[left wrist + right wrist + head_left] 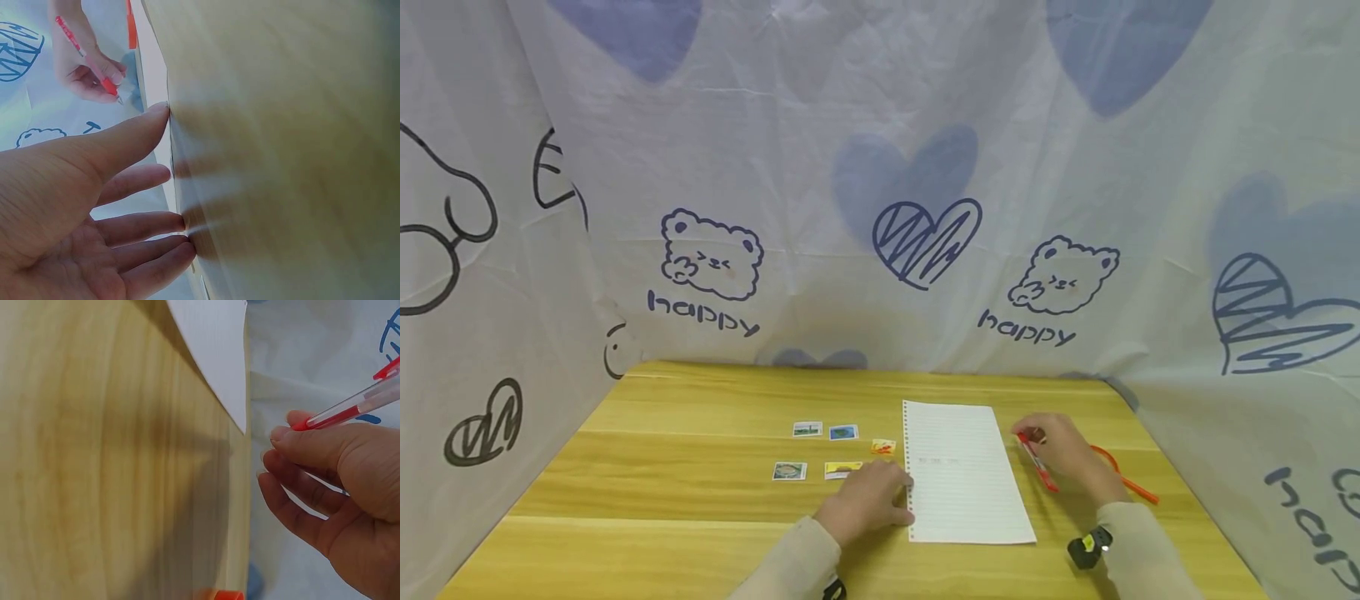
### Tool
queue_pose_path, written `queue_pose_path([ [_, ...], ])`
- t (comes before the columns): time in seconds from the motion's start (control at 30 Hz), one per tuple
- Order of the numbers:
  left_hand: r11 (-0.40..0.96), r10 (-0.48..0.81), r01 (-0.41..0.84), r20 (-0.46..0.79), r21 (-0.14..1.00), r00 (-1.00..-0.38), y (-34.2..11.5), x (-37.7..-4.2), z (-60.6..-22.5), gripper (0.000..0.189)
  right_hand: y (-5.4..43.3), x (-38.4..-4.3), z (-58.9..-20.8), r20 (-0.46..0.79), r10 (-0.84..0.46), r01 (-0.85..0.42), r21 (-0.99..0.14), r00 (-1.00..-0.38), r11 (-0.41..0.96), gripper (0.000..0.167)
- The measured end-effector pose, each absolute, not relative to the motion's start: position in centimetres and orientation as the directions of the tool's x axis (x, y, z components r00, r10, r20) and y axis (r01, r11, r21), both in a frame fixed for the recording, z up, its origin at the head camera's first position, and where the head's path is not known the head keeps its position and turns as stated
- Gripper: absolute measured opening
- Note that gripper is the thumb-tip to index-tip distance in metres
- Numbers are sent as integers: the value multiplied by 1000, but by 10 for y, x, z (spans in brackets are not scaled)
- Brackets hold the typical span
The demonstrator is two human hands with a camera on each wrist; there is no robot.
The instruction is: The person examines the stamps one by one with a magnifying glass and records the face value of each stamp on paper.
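My right hand (1060, 450) pinches a red pen with a clear barrel (1039, 467) between thumb and fingers, just right of a lined sheet of paper (966, 508). In the right wrist view the pen (340, 419) is gripped close to its red end. The sheet has punched holes down its left side and a faint line of writing near the middle. My left hand (868, 496) rests at the sheet's left edge, fingers extended; in the left wrist view its fingertips (178, 222) touch down along that edge.
Several small picture stamps lie left of the paper, among them a green one (790, 472) and a yellow one (883, 447). An orange curved strip (1141, 490) lies beyond my right hand. Printed white cloth (820, 275) surrounds the wooden table (647, 483).
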State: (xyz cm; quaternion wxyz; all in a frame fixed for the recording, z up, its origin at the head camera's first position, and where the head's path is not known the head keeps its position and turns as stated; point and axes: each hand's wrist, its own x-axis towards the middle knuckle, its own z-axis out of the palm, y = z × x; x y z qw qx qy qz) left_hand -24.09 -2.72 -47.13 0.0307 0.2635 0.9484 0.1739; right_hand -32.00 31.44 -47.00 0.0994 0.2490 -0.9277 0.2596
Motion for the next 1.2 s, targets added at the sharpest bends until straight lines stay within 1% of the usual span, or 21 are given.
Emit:
queue_pose_path([
  [0.17, 799, 511, 489, 33, 350, -859, -28, -241, -471, 45, 320, -320, -471, 290, -407, -496, -405, -866, 768, 28],
  [0.33, 796, 512, 490, 34, 356, -858, -28, -240, -470, 46, 327, -316, -471, 274, -401, -481, -371, -874, 795, 30],
  [0.57, 797, 517, 496, 35, 344, -855, -26, -238, -470, 46, 337, -315, -475, 263, -397, -469, -334, -879, 818, 26],
  [0.73, 799, 517, 496, 32, 342, -855, -25, -239, -471, 45, 342, -317, -477, 262, -393, -463, -307, -881, 832, 27],
  [1.2, 806, 505, 479, 19, 348, -863, -26, -238, -468, 45, 344, -319, -477, 263, -469, -525, -220, -843, 822, 29],
])
